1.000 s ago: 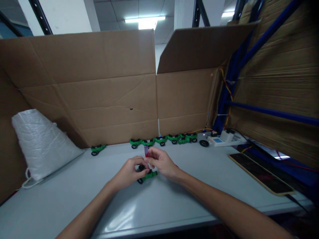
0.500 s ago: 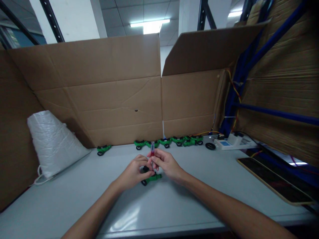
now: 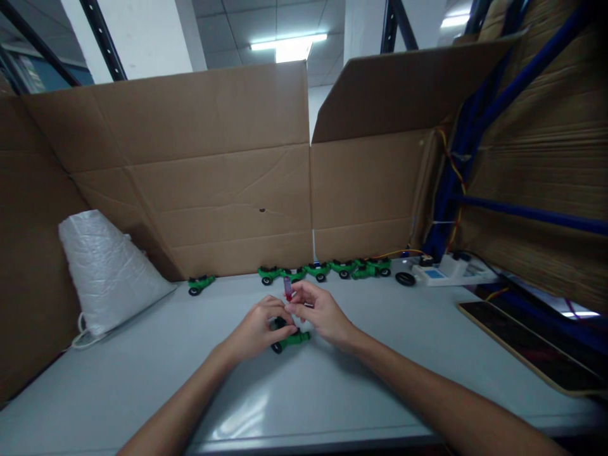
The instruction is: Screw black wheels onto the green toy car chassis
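Observation:
A green toy vehicle [image 3: 294,339] with black wheels is on the table in front of me, partly covered by my fingers. My left hand [image 3: 261,326] is closed around its left end and top. Above it, my right hand [image 3: 320,311] pinches a small screwdriver [image 3: 287,288] with a clear and red handle. The screwdriver stands nearly upright, and its lower end points down at the toy. Whether the tip touches the toy is hidden by my fingers.
Several similar green toys [image 3: 316,272] line the cardboard wall [image 3: 213,215], and one more toy [image 3: 201,284] lies further left. A white wrapped bag [image 3: 111,272] stands at left. At right are a black ring [image 3: 405,278], a power strip [image 3: 451,271] and a phone-like dark panel [image 3: 527,342].
The screwdriver's handle has tipped slightly to the left, and the fingers of my right hand have shifted around it. My left hand keeps its hold on the toy.

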A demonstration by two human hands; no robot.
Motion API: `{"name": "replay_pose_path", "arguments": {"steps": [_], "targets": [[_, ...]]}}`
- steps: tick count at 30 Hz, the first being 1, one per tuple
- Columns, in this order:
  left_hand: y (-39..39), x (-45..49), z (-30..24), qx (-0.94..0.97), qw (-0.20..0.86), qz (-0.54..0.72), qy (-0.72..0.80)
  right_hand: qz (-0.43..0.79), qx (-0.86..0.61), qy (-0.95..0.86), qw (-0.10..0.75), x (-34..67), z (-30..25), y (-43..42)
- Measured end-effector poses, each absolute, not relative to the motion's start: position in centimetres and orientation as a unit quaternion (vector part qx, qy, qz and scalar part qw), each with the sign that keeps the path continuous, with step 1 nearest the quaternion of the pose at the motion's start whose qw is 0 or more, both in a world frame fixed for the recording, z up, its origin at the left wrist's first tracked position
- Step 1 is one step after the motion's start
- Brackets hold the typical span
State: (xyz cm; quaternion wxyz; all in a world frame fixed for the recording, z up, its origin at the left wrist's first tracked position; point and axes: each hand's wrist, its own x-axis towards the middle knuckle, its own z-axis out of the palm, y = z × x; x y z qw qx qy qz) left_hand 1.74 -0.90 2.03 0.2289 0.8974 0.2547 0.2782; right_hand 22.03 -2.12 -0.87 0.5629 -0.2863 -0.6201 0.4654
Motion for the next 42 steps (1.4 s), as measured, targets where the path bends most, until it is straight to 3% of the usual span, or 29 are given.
{"name": "replay_pose_path", "arguments": {"steps": [13,19,29,42], "targets": [[-1.1,1.8,2.4,0.891,0.284,0.266,0.232,0.501,-0.262,-0.642,0.518,21.8,-0.3,-3.1],[-0.7,2.3,1.2,0.865,0.303,0.300,0.266,0.426,-0.300,-0.663,0.538,22.0,-0.5,-3.0],[-0.5,2.0,0.4,0.872,0.259,0.306,0.283,0.409,-0.328,-0.635,0.567,22.3,-0.6,-2.4],[-1.3,1.8,2.0,0.896,0.240,0.269,0.261,0.392,-0.322,-0.676,0.534,22.6,0.2,-3.2]]}}
